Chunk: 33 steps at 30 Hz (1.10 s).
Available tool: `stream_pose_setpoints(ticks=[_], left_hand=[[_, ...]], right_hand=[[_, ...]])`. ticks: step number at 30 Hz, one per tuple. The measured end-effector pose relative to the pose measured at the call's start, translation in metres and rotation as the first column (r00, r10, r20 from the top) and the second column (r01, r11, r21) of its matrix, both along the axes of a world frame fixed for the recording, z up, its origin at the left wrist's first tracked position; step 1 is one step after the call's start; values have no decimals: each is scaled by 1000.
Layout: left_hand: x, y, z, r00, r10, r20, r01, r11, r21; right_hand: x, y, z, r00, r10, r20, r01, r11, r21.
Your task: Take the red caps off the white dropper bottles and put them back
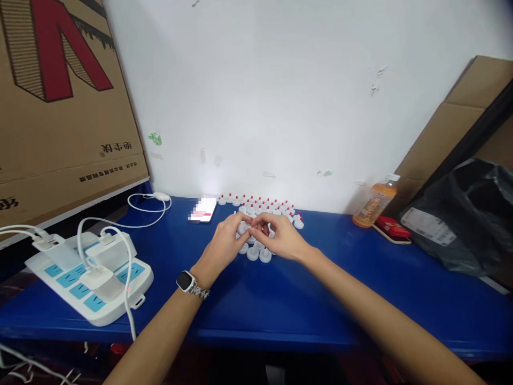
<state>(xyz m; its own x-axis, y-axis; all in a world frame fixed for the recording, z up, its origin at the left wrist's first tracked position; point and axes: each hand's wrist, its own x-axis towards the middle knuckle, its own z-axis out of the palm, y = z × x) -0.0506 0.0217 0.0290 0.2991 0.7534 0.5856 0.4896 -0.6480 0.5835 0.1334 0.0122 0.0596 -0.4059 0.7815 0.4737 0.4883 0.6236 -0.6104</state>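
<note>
My left hand point(224, 241) and my right hand point(280, 235) meet over the blue table point(280, 299), fingers pinched together on a small white cap point(243, 228). A watch sits on my left wrist. Under the hands lie loose white caps point(258, 253). Behind them stand several white caps with red tips point(262, 206) in rows near the wall.
A phone point(203, 209) lies left of the caps. A white power strip point(90, 280) with chargers and cables sits at the left. A cardboard box point(60, 107) leans at the far left. An orange drink bottle point(374, 202), a red pack point(390, 226) and a black bag point(465, 219) are at the right.
</note>
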Motion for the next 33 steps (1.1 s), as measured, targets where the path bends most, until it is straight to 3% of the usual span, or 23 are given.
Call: stream_pose_setpoints(ticks=[5, 11, 14, 17, 20, 24, 28, 33], left_hand=[[2, 1, -3, 998, -58, 38, 58, 998, 18], [1, 3, -5, 995, -57, 81, 60, 997, -41], [-5, 5, -3, 994, 44, 99, -43, 999, -18], [-14, 9, -1, 969, 224, 100, -228, 973, 27], [-23, 11, 1, 944, 324, 59, -326, 944, 43], [-27, 13, -2, 950, 312, -20, -312, 950, -13], [-29, 16, -7, 963, 261, -74, -267, 959, -99], [-32, 20, -12, 967, 170, -188, -208, 956, -205]], right_hand=[[-5, 5, 1, 995, -101, 26, 99, 993, 71], [-14, 14, 6, 992, -78, -104, 72, 995, -65], [-13, 29, 7, 988, -62, -142, 52, 996, -76], [-12, 62, 6, 981, -129, -142, 125, 992, -32], [-18, 104, 3, 980, -191, -54, 189, 981, -48], [-37, 145, 0, 974, -171, 150, 179, 983, -39], [-52, 162, -3, 912, -159, 379, 158, 987, 32], [-54, 169, -9, 876, -128, 465, 130, 991, 28]])
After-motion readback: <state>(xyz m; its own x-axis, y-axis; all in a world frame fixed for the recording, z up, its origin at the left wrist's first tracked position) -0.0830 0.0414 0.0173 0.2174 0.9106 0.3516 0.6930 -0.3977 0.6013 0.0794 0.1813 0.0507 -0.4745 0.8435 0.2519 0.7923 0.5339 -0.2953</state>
